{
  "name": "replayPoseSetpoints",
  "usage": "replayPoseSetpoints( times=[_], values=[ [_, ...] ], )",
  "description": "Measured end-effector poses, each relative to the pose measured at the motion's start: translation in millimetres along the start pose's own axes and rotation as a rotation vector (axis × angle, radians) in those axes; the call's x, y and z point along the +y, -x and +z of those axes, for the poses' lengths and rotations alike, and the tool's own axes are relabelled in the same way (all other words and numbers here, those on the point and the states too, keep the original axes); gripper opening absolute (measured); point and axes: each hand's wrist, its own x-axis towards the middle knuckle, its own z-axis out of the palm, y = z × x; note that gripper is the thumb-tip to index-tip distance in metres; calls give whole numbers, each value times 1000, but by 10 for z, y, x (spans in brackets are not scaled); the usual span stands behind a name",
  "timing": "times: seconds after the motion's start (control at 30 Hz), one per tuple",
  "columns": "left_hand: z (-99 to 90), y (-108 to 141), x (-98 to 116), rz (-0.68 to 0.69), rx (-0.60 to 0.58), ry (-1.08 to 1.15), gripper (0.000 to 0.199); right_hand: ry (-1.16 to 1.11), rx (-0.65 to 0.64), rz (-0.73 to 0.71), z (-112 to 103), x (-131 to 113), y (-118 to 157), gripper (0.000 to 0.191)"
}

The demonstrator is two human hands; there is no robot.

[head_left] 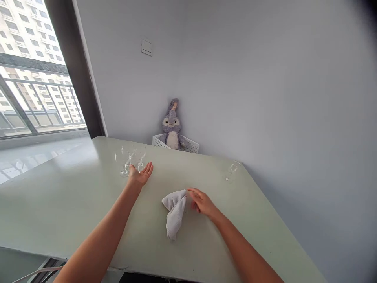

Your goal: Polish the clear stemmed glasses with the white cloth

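Note:
My left hand (141,174) reaches out at the left with its palm turned up and fingers stretched. Several clear stemmed glasses (125,159) stand close together just behind and beside it; whether the hand touches one I cannot tell. A folded, light grey cloth (175,214) lies crumpled on the table in front of me. Just right of the cloth's upper corner is my right hand (202,201), index finger pointing toward it and the other fingers loosely bent and slightly blurred. No object shows in either hand.
The pale green table (141,236) meets the wall at the back and right. One more clear glass (232,169) is near its right edge. Behind the far edge, a grey plush toy (172,127) sits in a white perforated basket (193,147). A window (38,78) is at left.

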Motion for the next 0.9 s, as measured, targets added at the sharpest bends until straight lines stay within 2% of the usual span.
replayPoseSetpoints(
  times=[0.07, 0.17, 0.27, 0.4, 0.5, 0.63, 0.7, 0.8, 0.9],
  values=[
    [26, -46, 19, -8, -3, 41, 46, 5, -94, -50, 161, -141, -4, 53],
    [20, -124, 59, -12, 10, 98, 37, 15, -89, -30, 297, -198, -68, 52],
    [-10, -193, 80, -23, 23, 144, 32, -37, 23, 11, 383, -108, -170, 46],
    [-13, -215, 17, -39, 4, 169, 24, -237, 233, -82, 415, -15, -224, 22],
    [31, -153, -144, -53, -49, 148, 17, -540, 307, -103, 327, -69, -174, 25],
    [100, 3, -477, -70, -165, 96, 17, -894, 297, -175, 86, -149, -95, 55],
    [126, 81, -642, -52, -241, 37, 17, -982, 347, -183, -37, -119, -96, 47],
    [166, 169, -834, -6, -339, -71, 16, -1062, 454, -86, -175, -3, -157, 24],
    [203, 220, -967, 30, -403, -130, 18, -1105, 597, -2, -247, 82, -214, 17]
  ],
)
